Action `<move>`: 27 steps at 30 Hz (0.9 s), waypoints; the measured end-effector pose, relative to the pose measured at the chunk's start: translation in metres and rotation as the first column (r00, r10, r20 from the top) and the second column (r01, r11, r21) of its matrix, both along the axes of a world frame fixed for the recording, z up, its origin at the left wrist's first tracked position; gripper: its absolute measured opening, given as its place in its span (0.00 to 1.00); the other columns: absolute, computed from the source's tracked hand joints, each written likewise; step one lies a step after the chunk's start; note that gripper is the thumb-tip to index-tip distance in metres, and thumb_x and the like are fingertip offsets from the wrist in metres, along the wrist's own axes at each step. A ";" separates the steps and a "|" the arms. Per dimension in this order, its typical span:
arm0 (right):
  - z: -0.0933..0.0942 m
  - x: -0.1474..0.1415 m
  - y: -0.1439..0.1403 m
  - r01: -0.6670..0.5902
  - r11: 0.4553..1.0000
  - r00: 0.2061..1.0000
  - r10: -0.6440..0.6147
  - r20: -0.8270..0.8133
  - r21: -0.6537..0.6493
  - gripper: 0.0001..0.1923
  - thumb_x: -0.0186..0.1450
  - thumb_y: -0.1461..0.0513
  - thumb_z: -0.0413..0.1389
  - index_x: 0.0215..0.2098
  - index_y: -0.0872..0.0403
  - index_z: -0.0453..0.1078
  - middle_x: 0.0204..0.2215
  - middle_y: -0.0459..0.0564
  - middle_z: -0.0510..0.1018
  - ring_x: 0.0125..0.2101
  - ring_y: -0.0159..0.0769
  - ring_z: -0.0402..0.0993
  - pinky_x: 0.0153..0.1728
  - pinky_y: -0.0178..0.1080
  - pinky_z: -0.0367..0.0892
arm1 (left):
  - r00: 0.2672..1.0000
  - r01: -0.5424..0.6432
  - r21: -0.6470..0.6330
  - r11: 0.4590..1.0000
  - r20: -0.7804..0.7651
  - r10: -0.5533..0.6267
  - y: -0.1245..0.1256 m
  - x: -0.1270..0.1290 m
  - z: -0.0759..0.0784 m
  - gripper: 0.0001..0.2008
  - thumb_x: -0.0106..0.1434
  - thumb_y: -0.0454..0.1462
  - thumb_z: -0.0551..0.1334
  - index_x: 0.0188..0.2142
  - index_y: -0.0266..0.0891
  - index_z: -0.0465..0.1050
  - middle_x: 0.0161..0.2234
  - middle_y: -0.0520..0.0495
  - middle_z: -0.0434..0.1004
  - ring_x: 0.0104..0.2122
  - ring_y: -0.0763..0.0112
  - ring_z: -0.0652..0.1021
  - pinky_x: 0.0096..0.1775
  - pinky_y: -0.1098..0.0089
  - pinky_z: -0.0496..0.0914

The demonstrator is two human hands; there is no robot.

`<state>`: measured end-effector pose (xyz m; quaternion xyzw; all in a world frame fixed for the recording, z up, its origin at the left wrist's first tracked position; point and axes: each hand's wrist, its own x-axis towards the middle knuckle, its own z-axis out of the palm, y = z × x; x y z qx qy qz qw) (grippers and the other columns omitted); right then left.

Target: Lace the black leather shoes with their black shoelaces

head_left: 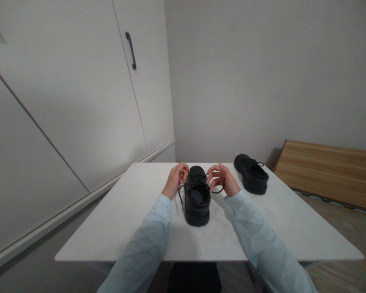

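Black and laced, a low shoe [197, 211] stands upright near the middle of a white surface [125, 232], its toe pointing away from the viewer and its heel toward the near edge. A person's two bare hands are at its sides, seen from above, with pale blue sleeves [151, 226] reaching in from below.

The left hand [178, 177] is beside the front part of the shoe, its fingers curled in toward the thumb; whether they pinch anything cannot be told. Just below it, a loose dark lace [179, 196] curves down along the shoe's left side.

The right hand [222, 179] is on the other side, fingers bent and spread apart, the fingertips close to the laced area. Another length of lace, the right lace end [218, 192], loops by the palm; it is unclear whether the hand grips it.

A second black shoe [252, 175] rests farther back on the right, near the surface's edge. Beyond are white cabinet doors [79, 93], a plain wall [262, 73] and a wood-grained panel [332, 173].
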<state>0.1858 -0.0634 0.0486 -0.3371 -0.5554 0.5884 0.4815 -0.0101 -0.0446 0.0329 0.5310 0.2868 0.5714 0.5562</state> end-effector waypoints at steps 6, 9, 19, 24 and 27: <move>0.002 0.006 0.002 -0.176 0.980 0.983 0.180 0.045 -0.091 0.31 0.59 0.39 0.43 0.31 0.57 0.68 0.19 0.53 0.78 0.13 0.36 0.73 0.11 0.31 0.57 | 0.979 -0.125 0.045 0.991 -0.158 0.131 0.004 -0.002 -0.004 0.16 0.57 0.47 0.58 0.24 0.36 0.66 0.14 0.57 0.60 0.14 0.82 0.60 0.17 0.78 0.51; 0.000 0.006 0.005 -0.126 0.991 0.992 0.127 0.021 -0.053 0.27 0.60 0.42 0.46 0.31 0.57 0.68 0.14 0.50 0.75 0.11 0.34 0.71 0.10 0.30 0.55 | 0.960 -0.134 0.065 0.989 -0.239 0.145 0.004 -0.002 -0.005 0.13 0.57 0.44 0.59 0.26 0.35 0.69 0.17 0.55 0.64 0.17 0.81 0.65 0.20 0.78 0.57; 0.003 0.013 0.001 -0.200 0.980 0.979 0.199 -0.030 -0.012 0.15 0.57 0.53 0.57 0.33 0.56 0.69 0.16 0.47 0.76 0.13 0.32 0.71 0.11 0.29 0.58 | 0.858 -0.055 0.319 0.946 -0.469 0.208 0.007 -0.003 -0.013 0.10 0.55 0.37 0.63 0.36 0.36 0.76 0.39 0.42 0.79 0.42 0.65 0.77 0.47 0.65 0.68; -0.008 0.010 0.010 -0.018 1.000 0.994 0.017 0.112 0.008 0.14 0.54 0.55 0.61 0.31 0.57 0.69 0.19 0.45 0.75 0.14 0.27 0.69 0.12 0.27 0.57 | 0.808 -0.003 0.353 0.936 -0.551 0.211 0.008 -0.003 -0.016 0.10 0.57 0.37 0.62 0.38 0.37 0.77 0.39 0.43 0.80 0.42 0.64 0.77 0.48 0.64 0.67; -0.013 0.004 0.013 0.039 0.998 0.977 -0.049 0.207 0.052 0.14 0.52 0.54 0.61 0.28 0.57 0.69 0.18 0.42 0.72 0.13 0.25 0.66 0.11 0.28 0.57 | 0.798 0.004 0.350 0.937 -0.565 0.208 0.009 -0.002 -0.016 0.10 0.57 0.38 0.61 0.38 0.38 0.77 0.40 0.44 0.79 0.42 0.63 0.77 0.48 0.64 0.68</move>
